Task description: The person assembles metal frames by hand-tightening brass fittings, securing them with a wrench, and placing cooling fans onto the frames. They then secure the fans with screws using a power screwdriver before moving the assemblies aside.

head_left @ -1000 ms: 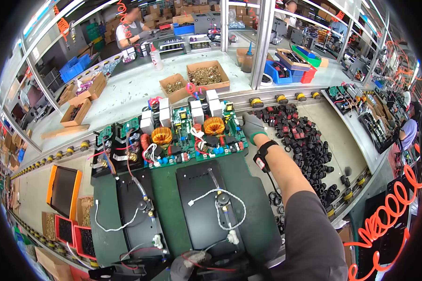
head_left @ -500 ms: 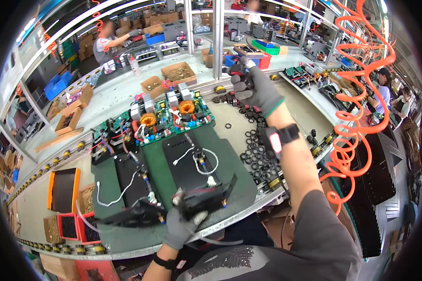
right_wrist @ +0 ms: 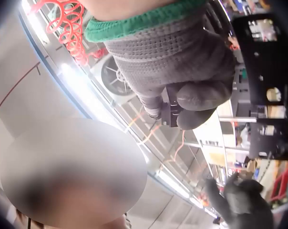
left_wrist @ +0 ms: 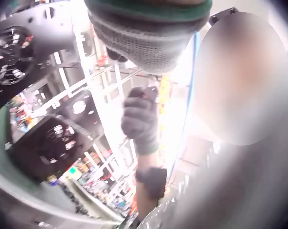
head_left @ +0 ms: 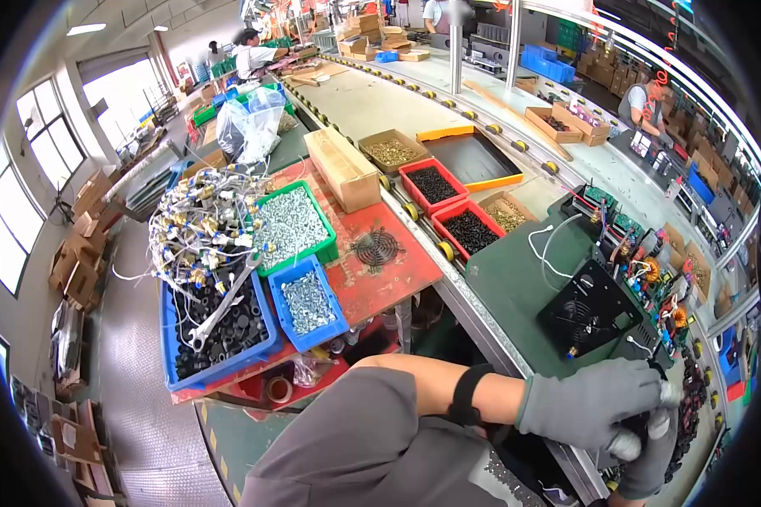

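Since the earlier frame the head has turned left, so the red side table with its bins now fills the head view. The right hand, raised high over the conveyor half a second ago, has come down to meet the left hand at the lower right edge. Both wear grey gloves. The right hand pinches a small black part between thumb and curled fingers, plain in the right wrist view. The left hand lies just above it with fingers curled downward; whether it holds anything I cannot tell. Just beyond the hands a black fan panel lies flat on the green mat on the conveyor. On the side table stand a green bin of pale screws, a small blue bin of the same, and a large blue bin of dark round parts beneath a cable bundle. Two red bins sit by the conveyor's edge.
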Motion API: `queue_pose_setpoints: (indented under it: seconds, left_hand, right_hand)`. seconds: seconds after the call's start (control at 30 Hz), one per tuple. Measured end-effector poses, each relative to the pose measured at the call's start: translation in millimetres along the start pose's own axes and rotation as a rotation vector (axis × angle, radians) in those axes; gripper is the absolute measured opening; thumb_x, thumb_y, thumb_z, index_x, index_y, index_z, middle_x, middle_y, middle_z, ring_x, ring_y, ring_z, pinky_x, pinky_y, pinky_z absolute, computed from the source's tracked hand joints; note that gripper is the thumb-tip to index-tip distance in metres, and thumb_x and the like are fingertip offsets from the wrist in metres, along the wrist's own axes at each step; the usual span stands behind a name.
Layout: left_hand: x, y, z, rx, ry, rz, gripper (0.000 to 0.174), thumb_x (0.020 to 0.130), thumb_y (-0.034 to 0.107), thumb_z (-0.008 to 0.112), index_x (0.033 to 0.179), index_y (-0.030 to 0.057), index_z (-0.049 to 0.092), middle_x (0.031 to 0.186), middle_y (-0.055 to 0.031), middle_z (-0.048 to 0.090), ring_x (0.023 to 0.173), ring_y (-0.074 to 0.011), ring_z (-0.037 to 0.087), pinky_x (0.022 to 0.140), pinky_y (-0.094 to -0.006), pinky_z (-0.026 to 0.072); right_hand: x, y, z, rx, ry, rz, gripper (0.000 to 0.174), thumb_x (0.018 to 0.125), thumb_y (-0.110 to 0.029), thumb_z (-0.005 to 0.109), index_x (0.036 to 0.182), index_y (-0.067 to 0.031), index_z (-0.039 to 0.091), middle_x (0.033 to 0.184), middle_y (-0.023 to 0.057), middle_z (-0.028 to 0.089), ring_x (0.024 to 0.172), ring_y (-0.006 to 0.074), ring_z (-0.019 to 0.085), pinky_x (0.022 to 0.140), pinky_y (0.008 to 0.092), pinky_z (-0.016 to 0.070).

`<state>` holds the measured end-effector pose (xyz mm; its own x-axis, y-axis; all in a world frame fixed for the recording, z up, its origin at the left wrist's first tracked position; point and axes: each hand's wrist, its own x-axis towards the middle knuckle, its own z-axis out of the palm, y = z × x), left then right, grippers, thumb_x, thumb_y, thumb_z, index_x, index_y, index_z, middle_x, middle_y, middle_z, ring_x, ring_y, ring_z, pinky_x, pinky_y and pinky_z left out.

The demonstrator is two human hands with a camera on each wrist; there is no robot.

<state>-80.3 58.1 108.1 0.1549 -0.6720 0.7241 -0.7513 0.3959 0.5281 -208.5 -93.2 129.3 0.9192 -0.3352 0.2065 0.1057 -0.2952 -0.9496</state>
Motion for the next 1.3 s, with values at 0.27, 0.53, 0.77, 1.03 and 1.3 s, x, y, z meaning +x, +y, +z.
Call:
queue_pose_setpoints:
  seconds: [0.27, 0.53, 0.77, 1.03, 1.3]
  left_hand:
    - [11.0, 1.4, 5.3, -0.397, 0.204, -0.112, 0.041, 0.089, 0.03, 0.072, 0.118, 0.0028, 0.062, 0.109, -0.0123, 0.064, 0.104, -0.0273, 0.063, 0.091, -0.0375, 0.0489]
    - [12.9, 2.6, 38.8, -0.694, -0.068, -0.578, 0.038, 0.088, 0.012, 0.073, 0.122, -0.0017, 0.062, 0.112, -0.0112, 0.066, 0.104, -0.0177, 0.064, 0.091, -0.0316, 0.0523]
    - [77.1, -7.8, 36.5, 0.418, -0.051, 0.185, 0.036, 0.086, 0.013, 0.07, 0.122, 0.0063, 0.064, 0.105, -0.0137, 0.067, 0.092, -0.0301, 0.066, 0.079, -0.0367, 0.0531]
    - [128.6, -46.9, 48.0, 0.276, -0.653, 0.023, 0.039, 0.089, 0.013, 0.065, 0.127, 0.0061, 0.061, 0.115, -0.0179, 0.066, 0.105, -0.0348, 0.065, 0.088, -0.0395, 0.0517]
    - [110.6, -50.3, 79.6, 0.302, -0.387, -0.12, 0.031, 0.078, 0.027, 0.076, 0.098, 0.0086, 0.063, 0.075, -0.0123, 0.066, 0.075, -0.0338, 0.067, 0.063, -0.0435, 0.0499]
  right_hand:
    - [-14.3, -30.1, 0.7, -0.09, -0.023, -0.018, 0.086, 0.081, -0.066, 0.059, 0.136, 0.0007, 0.051, 0.121, 0.0113, 0.06, 0.105, 0.018, 0.06, 0.087, 0.0298, 0.0487]
    - [-60.7, -8.7, -6.0, -0.406, 0.28, -0.042, 0.04, 0.082, -0.02, 0.079, 0.113, -0.0062, 0.059, 0.097, 0.0103, 0.066, 0.084, 0.0283, 0.067, 0.071, 0.0346, 0.053]
    - [-58.5, 47.0, -25.7, -0.452, 0.662, -0.067, 0.033, 0.082, -0.022, 0.078, 0.104, -0.0072, 0.058, 0.087, 0.009, 0.066, 0.073, 0.0278, 0.065, 0.066, 0.0386, 0.0519]
    - [-16.3, 78.7, -31.2, -0.661, 0.798, -0.002, 0.032, 0.083, -0.029, 0.076, 0.094, -0.0066, 0.057, 0.08, 0.011, 0.061, 0.066, 0.0291, 0.06, 0.059, 0.0403, 0.047]
    - [-10.0, 71.0, -51.2, -0.705, 0.669, 0.049, 0.043, 0.074, -0.027, 0.083, 0.099, -0.0049, 0.056, 0.089, 0.0133, 0.063, 0.076, 0.0321, 0.066, 0.067, 0.041, 0.0513]
